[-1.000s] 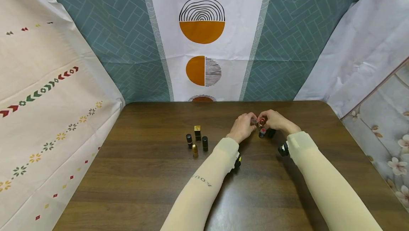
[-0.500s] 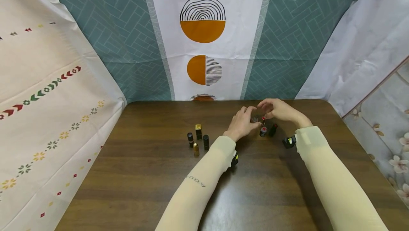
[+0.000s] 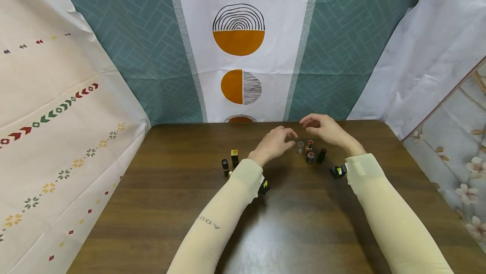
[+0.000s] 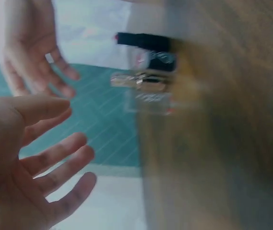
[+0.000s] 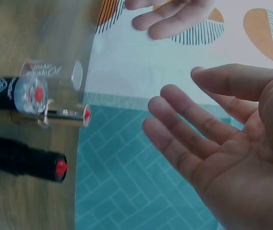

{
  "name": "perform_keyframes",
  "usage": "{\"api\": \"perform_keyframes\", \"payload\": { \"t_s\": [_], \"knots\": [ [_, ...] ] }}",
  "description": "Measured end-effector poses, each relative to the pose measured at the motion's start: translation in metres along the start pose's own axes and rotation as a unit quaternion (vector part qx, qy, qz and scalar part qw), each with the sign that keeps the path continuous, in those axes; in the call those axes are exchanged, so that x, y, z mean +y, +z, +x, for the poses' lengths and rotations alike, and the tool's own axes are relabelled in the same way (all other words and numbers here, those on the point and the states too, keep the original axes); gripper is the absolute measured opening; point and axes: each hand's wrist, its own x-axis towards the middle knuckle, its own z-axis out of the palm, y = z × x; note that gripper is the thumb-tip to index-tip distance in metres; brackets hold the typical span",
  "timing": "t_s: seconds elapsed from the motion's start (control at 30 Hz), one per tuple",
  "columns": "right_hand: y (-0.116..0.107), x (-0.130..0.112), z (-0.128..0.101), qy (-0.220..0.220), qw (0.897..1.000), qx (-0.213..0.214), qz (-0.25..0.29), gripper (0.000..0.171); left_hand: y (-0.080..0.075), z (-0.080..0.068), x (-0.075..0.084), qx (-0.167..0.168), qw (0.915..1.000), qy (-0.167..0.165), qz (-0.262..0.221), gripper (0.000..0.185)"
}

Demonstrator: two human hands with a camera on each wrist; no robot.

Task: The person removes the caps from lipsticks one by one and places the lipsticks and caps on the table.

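Observation:
Four things in a small group stand upright on the brown table: a clear cap [image 3: 300, 147] with lettering, a gold lipstick [image 3: 309, 146] with a red tip showing, a short black-and-clear container [image 5: 18, 94] with red inside, and a black lipstick [image 5: 28, 158] with its red end up. Left of this group, my left hand [image 3: 271, 143] hovers with fingers spread, nearest the clear cap and touching nothing. My right hand [image 3: 327, 130] is in the air above and behind the group, its fingers loosely bent and holding nothing.
Further left stand a black tube [image 3: 225, 167] and a black box with a gold top [image 3: 234, 157]. A gold item there is mostly hidden behind my left sleeve [image 3: 224, 210]. Patterned cloth [image 3: 330, 55] hangs behind the table's back edge.
Both hands have let go and drawn away from the clear cap and gold lipstick, which stay upright. My left hand has moved left; my right hand has risen.

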Motion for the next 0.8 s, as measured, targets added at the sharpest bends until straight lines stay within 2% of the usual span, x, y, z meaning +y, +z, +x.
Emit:
{"api": "perform_keyframes", "payload": {
  "t_s": [0.23, 0.4, 0.57, 0.8],
  "knots": [
    [0.009, -0.011, -0.002, -0.014, 0.999, 0.008, 0.033, 0.027, -0.031, -0.018, -0.01, -0.04, 0.999, 0.015, -0.01, 0.024],
    [0.02, -0.017, -0.004, -0.024, 0.999, -0.004, 0.045, 0.026, -0.047, -0.035, -0.014, -0.046, 0.9989, 0.013, 0.001, 0.024],
    [0.031, -0.021, -0.006, -0.033, 0.998, -0.006, 0.057, 0.029, -0.053, -0.053, -0.019, -0.053, 0.9986, 0.007, -0.001, 0.024],
    [0.049, -0.024, -0.007, -0.048, 0.996, -0.018, 0.067, 0.032, -0.056, -0.07, -0.028, -0.034, 0.9993, 0.014, -0.008, 0.024]
  ]
}}
